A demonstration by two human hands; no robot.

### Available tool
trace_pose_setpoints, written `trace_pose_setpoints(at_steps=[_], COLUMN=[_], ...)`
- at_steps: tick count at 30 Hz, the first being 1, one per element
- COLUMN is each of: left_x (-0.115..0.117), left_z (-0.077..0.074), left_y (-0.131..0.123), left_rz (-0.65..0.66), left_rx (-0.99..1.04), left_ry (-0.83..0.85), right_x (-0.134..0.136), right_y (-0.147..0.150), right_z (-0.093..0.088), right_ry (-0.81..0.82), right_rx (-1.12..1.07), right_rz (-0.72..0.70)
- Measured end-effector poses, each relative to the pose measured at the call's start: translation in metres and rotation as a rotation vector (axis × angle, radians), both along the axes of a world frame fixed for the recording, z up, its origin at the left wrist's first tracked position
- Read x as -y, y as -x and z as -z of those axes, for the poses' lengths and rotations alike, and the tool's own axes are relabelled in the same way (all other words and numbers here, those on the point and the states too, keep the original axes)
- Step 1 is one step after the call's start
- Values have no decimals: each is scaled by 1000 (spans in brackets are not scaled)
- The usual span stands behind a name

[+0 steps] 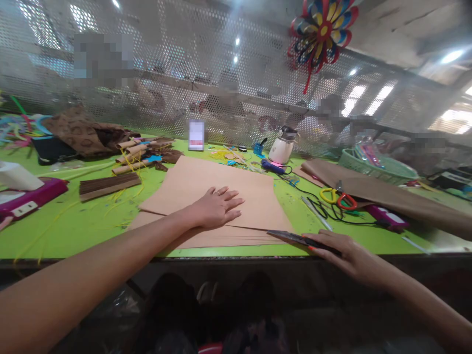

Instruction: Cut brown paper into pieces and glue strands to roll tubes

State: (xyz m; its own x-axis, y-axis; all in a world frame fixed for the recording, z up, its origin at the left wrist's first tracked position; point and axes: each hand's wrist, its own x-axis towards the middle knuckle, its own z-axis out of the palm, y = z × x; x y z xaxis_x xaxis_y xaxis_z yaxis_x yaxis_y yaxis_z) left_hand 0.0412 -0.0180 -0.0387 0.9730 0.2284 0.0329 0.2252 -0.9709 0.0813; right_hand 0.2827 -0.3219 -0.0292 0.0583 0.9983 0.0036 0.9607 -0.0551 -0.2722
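Observation:
Sheets of light brown paper (214, 179) lie stacked on the green table, their near edges fanned out slightly. My left hand (219, 206) rests flat on the upper sheet with its fingers spread. In my right hand (341, 250) is a knife (289, 237) with a dark blade and black handle, gripped by the handle. The blade points left, and its tip meets the right end of a long slit or edge between the paper layers. My right fingers are wrapped round the handle, partly hiding it.
Scissors (338, 197), a black cord (320, 206) and a folded brown sheet (354, 182) lie right. Behind stand a phone (196, 133), a white jug (282, 147) and a green basket (379, 167). Left are paper rolls (134, 152) and a purple power strip (40, 196). The table's edge (221, 255) runs in front.

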Motion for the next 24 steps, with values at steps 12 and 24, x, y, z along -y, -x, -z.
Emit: trace_pose_setpoints(at_steps=[12, 24], left_x=[16, 31], left_z=[-4, 0], left_y=[-3, -6], left_rz=[-21, -23], left_rx=[51, 136], left_ry=[-13, -155], right_x=[-3, -39], right_y=[-1, 22], right_z=[5, -12], right_ry=[-96, -67], right_rx=[10, -65], right_rz=[88, 22])
